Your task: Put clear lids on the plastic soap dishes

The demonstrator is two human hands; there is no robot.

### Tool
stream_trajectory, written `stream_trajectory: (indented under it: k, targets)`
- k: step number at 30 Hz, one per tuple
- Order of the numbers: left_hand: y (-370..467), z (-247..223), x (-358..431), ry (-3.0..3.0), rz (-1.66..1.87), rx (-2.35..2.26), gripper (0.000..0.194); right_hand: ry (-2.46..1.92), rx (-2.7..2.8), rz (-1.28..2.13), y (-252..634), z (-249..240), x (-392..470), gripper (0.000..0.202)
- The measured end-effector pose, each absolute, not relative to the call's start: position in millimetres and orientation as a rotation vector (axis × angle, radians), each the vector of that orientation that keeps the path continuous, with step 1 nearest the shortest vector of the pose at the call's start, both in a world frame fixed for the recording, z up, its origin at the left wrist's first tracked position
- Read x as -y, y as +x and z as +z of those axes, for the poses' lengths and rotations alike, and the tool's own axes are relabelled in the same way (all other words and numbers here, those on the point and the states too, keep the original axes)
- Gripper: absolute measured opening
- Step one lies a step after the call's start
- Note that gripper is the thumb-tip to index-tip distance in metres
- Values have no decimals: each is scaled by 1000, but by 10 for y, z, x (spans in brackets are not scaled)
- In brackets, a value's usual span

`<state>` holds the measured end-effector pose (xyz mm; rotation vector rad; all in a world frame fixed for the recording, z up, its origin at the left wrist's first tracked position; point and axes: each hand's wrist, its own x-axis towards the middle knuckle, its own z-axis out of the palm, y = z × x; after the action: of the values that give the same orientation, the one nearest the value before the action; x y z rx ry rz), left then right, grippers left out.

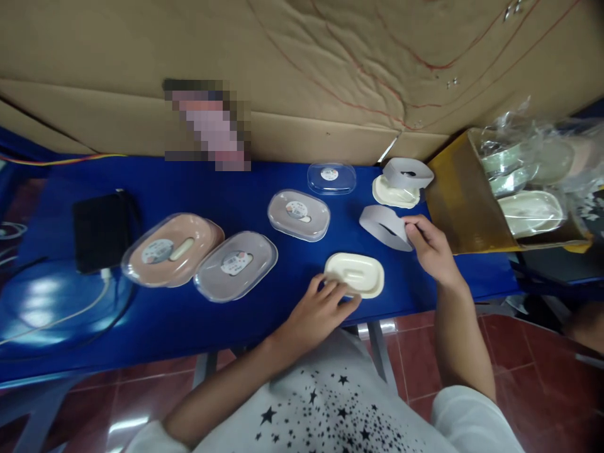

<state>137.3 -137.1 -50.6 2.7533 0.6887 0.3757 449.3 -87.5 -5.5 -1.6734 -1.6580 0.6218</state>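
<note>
1. Left hand: rests at the near edge of the blue table, fingers spread and laid on the near-left rim of a cream soap dish. The hand presses or steadies the dish; it is not closed around it.

2. Right hand: thumb and fingertips pinched on the right end of a white paper sleeve, which stands curved on the table just behind and right of the cream soap dish.

3. The two hands are apart, with the cream soap dish between them.

4. Behind the sleeve, a second white sleeve sits on another cream dish, near the table's far edge.

5. Leftward lie four lidded dishes: a small clear one, a grey-lidded one, a larger grey-lidded one and a pink one. The last two touch. Each lid bears a round sticker; the print on them is too small to read.

6. A black pouch lies at the far left, with a white cable running from it.

7. At the right, an open yellow-brown carton holds more dishes in clear plastic wrap.

8. Corrugated cardboard marked with red lines stands behind the table. One patch on it is blurred out; no writing is legible.
</note>
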Motion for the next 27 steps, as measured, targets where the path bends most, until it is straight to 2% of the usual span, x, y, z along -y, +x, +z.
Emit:
stream_trajectory:
  k: [3,6,10,13,16,18,22,25,27]
  targets:
    - [1014,-496,1480,2767,377,-731,48,-1769,1535,759,4605,-153,811,47]
    - [779,-502,1584,2741,424,-823,47,-1831,1581,739,4582,-285,721,57]
    - [649,-517,1651,2672,532,-961,38,-1808,1945,560,4455,-304,842,61]
    - [614,-532,1637,2602,621,-1131,37,-1739,2270,660,4469,-212,1108,74]
    - [638,-560,1589,2514,601,-1224,46,-1809,2390,757,4566,-156,1379,90]
    - [708,-586,1554,2491,585,-1216,49,-1948,2314,720,4602,-171,1520,90]
    - [951,-626,1502,2493,580,-1205,56,-2222,1892,392,4512,-270,1692,84]
    - [1114,-632,1472,2487,552,-1179,61,-2100,1973,495,4396,-306,1751,89]
    - [1164,-632,1449,2471,547,-1168,65,-1990,2086,541,4340,-293,1759,80]
